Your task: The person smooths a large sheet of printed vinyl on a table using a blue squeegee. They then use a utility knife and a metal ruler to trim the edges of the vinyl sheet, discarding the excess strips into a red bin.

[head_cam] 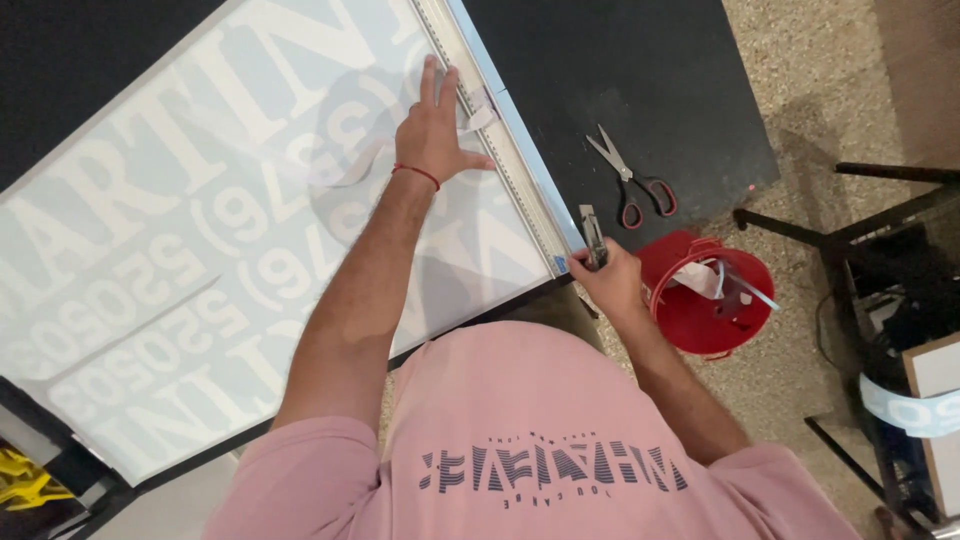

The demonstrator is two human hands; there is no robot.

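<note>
My left hand [433, 128] lies flat, fingers spread, on a long metal ruler [520, 175] that runs along the right edge of a large pale blue sheet with white letters and numerals [200, 230]. A red string circles that wrist. My right hand [610, 280] is closed on a utility knife [592, 236] at the near end of the ruler, by the corner of the sheet. The sheet rests on a black table [640, 70].
Red-handled scissors [632, 180] lie on the black table right of the ruler. A red bucket [710, 295] with scrap strips stands on the speckled floor beside my right hand. Dark metal frames [880, 230] stand at the right.
</note>
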